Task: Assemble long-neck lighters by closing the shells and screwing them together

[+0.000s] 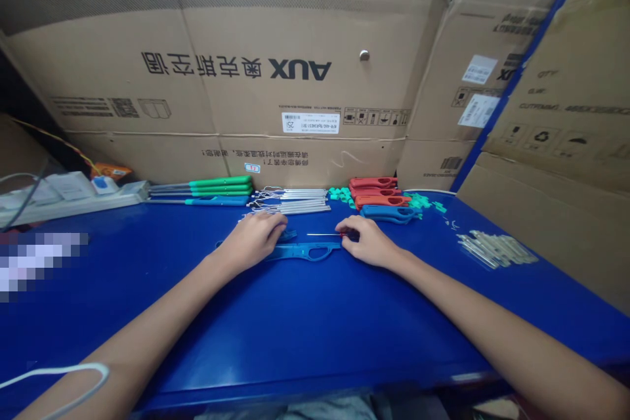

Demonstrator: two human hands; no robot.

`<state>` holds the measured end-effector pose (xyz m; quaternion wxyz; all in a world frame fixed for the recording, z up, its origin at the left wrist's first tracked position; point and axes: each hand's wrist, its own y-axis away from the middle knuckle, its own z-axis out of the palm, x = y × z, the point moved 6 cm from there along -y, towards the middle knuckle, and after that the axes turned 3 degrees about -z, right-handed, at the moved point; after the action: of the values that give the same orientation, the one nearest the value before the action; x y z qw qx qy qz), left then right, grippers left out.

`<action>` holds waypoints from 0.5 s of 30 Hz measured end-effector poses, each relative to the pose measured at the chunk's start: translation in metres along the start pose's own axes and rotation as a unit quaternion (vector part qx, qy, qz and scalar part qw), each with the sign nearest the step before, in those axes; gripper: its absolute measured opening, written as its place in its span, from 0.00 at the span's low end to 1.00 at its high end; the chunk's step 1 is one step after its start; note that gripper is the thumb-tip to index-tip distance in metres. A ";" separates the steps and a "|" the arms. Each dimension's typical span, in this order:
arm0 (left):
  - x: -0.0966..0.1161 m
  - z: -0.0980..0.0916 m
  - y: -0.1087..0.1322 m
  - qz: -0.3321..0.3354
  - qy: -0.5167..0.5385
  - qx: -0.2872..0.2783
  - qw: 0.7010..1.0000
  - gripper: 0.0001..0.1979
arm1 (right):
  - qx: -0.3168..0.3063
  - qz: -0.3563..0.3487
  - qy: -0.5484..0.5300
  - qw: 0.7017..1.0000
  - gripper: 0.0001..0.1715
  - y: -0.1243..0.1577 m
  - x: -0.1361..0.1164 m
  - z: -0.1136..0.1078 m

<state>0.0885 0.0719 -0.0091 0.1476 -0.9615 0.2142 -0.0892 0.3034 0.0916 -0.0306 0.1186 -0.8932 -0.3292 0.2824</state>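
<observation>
**Small assembly workshop among stacked cartons**

This looks like a cramped hand-assembly workshop or storeroom. Large cardboard cartons point(236, 79) printed AUX stand stacked behind a blue counter point(305, 328). Sorted rows of green, blue and red plastic casings point(378, 191), metal rods point(290, 200) and small loose parts line its back edge, with a power strip point(73, 200) at the left.

under left hand point(252, 241): blue plastic shell point(305, 252) | at right hand point(369, 241): red-tipped silver pin point(319, 234) | beyond left hand: green and blue rod handles point(221, 182) | beyond right hand: red shells point(378, 192), teal clips point(342, 194) | beneath both: solid blue tabletop point(147, 315)
</observation>
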 end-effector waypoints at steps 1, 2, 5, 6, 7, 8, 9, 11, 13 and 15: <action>0.003 -0.002 0.000 0.009 0.004 0.007 1.000 0.15 | -0.004 0.001 0.004 1.000 0.16 0.000 0.000 0.001; 0.006 -0.003 0.001 0.019 0.007 0.013 1.000 0.15 | -0.007 0.003 0.007 1.000 0.16 0.000 0.001 0.001; 0.018 -0.007 0.004 0.055 0.019 0.013 0.998 0.17 | -0.014 0.008 0.018 1.000 0.16 0.001 0.001 0.002; 0.023 -0.006 0.005 0.068 0.026 0.003 0.997 0.18 | -0.015 0.010 0.021 1.000 0.15 0.001 0.001 0.002; 0.026 -0.004 0.006 0.079 0.035 -0.012 0.996 0.20 | -0.016 0.012 0.023 1.000 0.14 0.001 0.000 0.002; 0.029 -0.002 0.007 0.088 0.045 -0.029 0.995 0.22 | -0.016 0.015 0.025 0.999 0.13 0.001 0.000 0.002; 0.031 0.001 0.008 0.093 0.055 -0.045 0.993 0.23 | -0.016 0.016 0.026 0.999 0.13 0.001 0.000 0.001; 0.033 0.007 0.009 0.094 0.068 -0.067 0.991 0.25 | -0.019 0.017 0.029 0.999 0.12 0.001 -0.001 0.002; 0.033 0.011 0.010 0.090 0.072 -0.074 0.991 0.23 | -0.023 0.014 0.033 0.999 0.11 0.000 -0.001 0.002; 0.032 0.012 0.010 0.086 0.075 -0.076 0.991 0.22 | -0.025 0.013 0.037 0.999 0.10 0.000 -0.001 0.001</action>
<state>0.1164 0.0523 -0.0205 0.0645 -0.9384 0.3131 -0.1310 0.3023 0.0912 -0.0313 0.1044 -0.9100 -0.3200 0.2422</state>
